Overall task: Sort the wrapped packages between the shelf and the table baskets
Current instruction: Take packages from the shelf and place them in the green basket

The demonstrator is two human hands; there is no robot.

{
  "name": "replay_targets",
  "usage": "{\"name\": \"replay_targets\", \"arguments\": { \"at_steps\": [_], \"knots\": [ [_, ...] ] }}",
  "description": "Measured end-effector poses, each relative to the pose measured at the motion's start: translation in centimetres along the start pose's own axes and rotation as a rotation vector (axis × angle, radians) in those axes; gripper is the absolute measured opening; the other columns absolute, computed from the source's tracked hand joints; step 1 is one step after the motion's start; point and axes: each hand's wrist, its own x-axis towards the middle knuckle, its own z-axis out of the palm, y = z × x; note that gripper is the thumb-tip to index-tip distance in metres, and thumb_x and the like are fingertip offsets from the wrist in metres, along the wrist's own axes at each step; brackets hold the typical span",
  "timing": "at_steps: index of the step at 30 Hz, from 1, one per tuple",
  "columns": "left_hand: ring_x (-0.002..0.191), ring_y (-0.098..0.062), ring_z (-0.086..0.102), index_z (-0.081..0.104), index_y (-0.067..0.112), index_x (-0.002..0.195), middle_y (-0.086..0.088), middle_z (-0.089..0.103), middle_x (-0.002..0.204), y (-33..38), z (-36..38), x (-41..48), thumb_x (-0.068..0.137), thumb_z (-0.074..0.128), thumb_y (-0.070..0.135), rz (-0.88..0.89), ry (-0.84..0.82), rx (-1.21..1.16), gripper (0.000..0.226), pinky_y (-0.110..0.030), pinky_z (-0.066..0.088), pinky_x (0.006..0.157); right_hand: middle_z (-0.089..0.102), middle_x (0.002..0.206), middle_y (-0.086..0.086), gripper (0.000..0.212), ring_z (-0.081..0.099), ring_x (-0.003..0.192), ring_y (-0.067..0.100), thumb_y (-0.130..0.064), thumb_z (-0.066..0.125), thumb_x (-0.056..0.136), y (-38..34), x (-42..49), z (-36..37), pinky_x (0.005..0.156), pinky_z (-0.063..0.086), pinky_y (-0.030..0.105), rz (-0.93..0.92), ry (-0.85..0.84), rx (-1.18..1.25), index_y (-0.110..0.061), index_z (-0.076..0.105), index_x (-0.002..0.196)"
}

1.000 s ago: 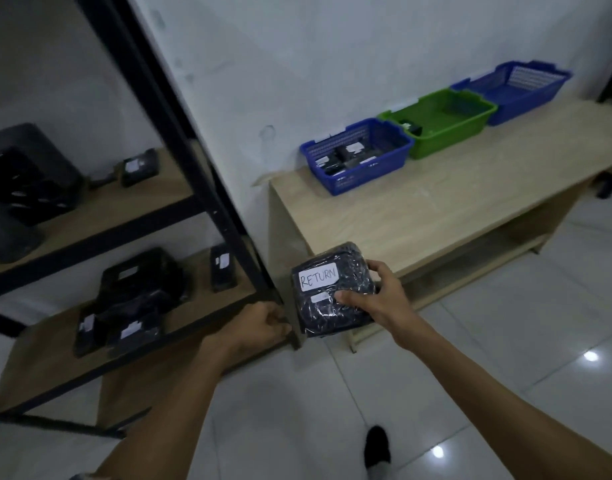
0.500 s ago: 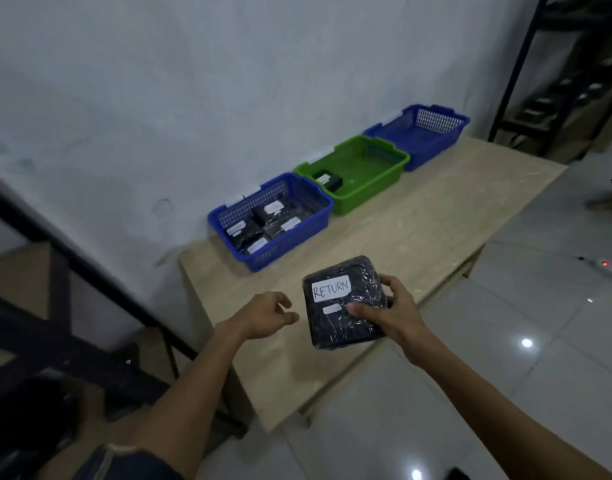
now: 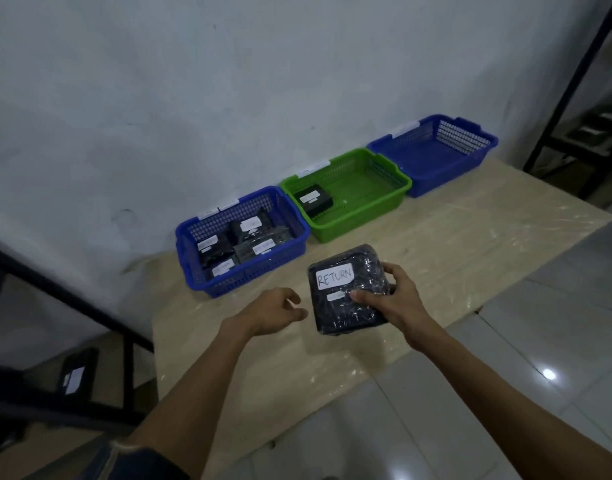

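"Starting with the desk [image 3: 453,244], why did three baskets stand in a row along its back edge?"

"As sorting bins, I'd judge. Paper tags [image 3: 313,167] were stuck above them, too small to read. The near blue basket [image 3: 249,275] at the back left corner held several wrapped packages [image 3: 225,251]. The green basket [image 3: 363,220] in the middle held one, at its left end. The far blue basket [image 3: 436,178] closed the row toward the back right corner."

"And the package [image 3: 342,306] being sorted?"

"It was held above the desk near the front edge, apart from all three baskets. Its top face was turned up toward the person, probably so the writing could be checked."

"What were the hands doing?"

"The right hand [image 3: 398,299] gripped the package at its right edge, thumb across the top and fingers round the side. The left hand [image 3: 270,310] hovered just beside the left edge, fingers loosely curled and holding nothing, perhaps ready to steady it."

"What did the writing say?"

"The white label [image 3: 334,277] read RETURN. I'd guess that word decides the basket."
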Motion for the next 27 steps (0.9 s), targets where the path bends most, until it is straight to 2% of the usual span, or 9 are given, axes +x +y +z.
{"name": "replay_targets", "arguments": {
  "at_steps": [3, 7, 11, 13, 16, 21, 25, 27],
  "knots": [
    [0.101, -0.016, 0.059, 0.058, 0.016, 0.124, -0.003, 0.061, 0.117, 1.1, -1.1, 2.2, 0.088, 0.064, 0.044, -0.028, 0.0, -0.003, 0.045, -0.028, 0.048, 0.086, 0.066, 0.09, 0.0, 0.068, 0.067, 0.072, 0.011, -0.004, 0.083, 0.066, -1.2, 3.1, -1.0, 0.053, 0.055, 0.023, 0.001, -0.026, 0.016, -0.02, 0.047, 0.121],
    [0.099, -0.016, 0.058, 0.057, 0.012, 0.124, -0.003, 0.061, 0.118, 1.7, -3.7, 6.5, 0.09, 0.062, 0.041, -0.018, 0.037, -0.007, 0.045, -0.025, 0.044, 0.082, 0.067, 0.093, 0.001, 0.072, 0.069, 0.08, 0.017, -0.01, 0.087, 0.063, -2.4, 7.9, -1.4, 0.069, 0.059, 0.038, -0.015, -0.032, -0.024, -0.022, 0.048, 0.123],
    [0.089, -0.014, 0.057, 0.061, 0.013, 0.112, -0.001, 0.061, 0.104, 2.5, -5.9, 10.6, 0.09, 0.064, 0.038, 0.012, 0.124, -0.044, 0.033, -0.025, 0.044, 0.076, 0.069, 0.094, 0.003, 0.072, 0.069, 0.078, 0.016, -0.01, 0.087, 0.062, -3.3, 11.7, -1.5, 0.062, 0.058, 0.031, -0.015, -0.03, -0.048, -0.019, 0.049, 0.123],
    [0.095, -0.016, 0.059, 0.063, 0.014, 0.114, -0.003, 0.064, 0.11, 2.9, -6.5, 12.7, 0.089, 0.064, 0.035, 0.032, 0.148, -0.076, 0.032, -0.027, 0.047, 0.082, 0.07, 0.096, 0.005, 0.073, 0.07, 0.081, 0.019, -0.013, 0.089, 0.06, -3.9, 13.9, -1.8, 0.066, 0.059, 0.036, -0.017, -0.052, -0.101, -0.021, 0.05, 0.121],
    [0.097, -0.016, 0.058, 0.061, 0.011, 0.117, -0.002, 0.062, 0.11, 3.5, -6.7, 14.8, 0.091, 0.063, 0.029, 0.043, 0.113, -0.083, 0.032, -0.026, 0.045, 0.08, 0.07, 0.099, 0.007, 0.075, 0.07, 0.086, 0.023, -0.018, 0.091, 0.056, -4.5, 16.6, -2.3, 0.071, 0.06, 0.042, -0.016, -0.058, -0.156, -0.024, 0.051, 0.119],
    [0.097, -0.017, 0.062, 0.062, 0.011, 0.116, -0.006, 0.065, 0.113, 3.3, -7.4, 17.8, 0.089, 0.067, 0.025, 0.002, 0.108, -0.156, 0.031, -0.029, 0.05, 0.086, 0.069, 0.105, 0.011, 0.078, 0.07, 0.085, 0.021, -0.011, 0.088, 0.059, -5.4, 20.6, -2.6, 0.064, 0.059, 0.032, 0.023, -0.062, -0.103, -0.016, 0.048, 0.125],
    [0.102, -0.018, 0.06, 0.06, 0.007, 0.121, -0.007, 0.064, 0.117, 3.2, -8.3, 19.9, 0.089, 0.067, 0.031, -0.044, 0.164, -0.183, 0.04, -0.028, 0.048, 0.086, 0.067, 0.105, 0.01, 0.075, 0.069, 0.087, 0.021, -0.007, 0.086, 0.061, -6.5, 24.7, -2.8, 0.063, 0.06, 0.029, 0.024, -0.088, -0.081, -0.018, 0.047, 0.124],
    [0.103, -0.022, 0.061, 0.059, 0.006, 0.122, -0.009, 0.063, 0.118, 3.2, -8.4, 21.2, 0.09, 0.066, 0.031, -0.075, 0.159, -0.191, 0.041, -0.032, 0.051, 0.088, 0.067, 0.106, 0.01, 0.074, 0.068, 0.087, 0.02, -0.008, 0.086, 0.062, -6.8, 26.9, -3.1, 0.063, 0.059, 0.027, 0.028, -0.1, -0.079, -0.019, 0.046, 0.124]
  ]
}}
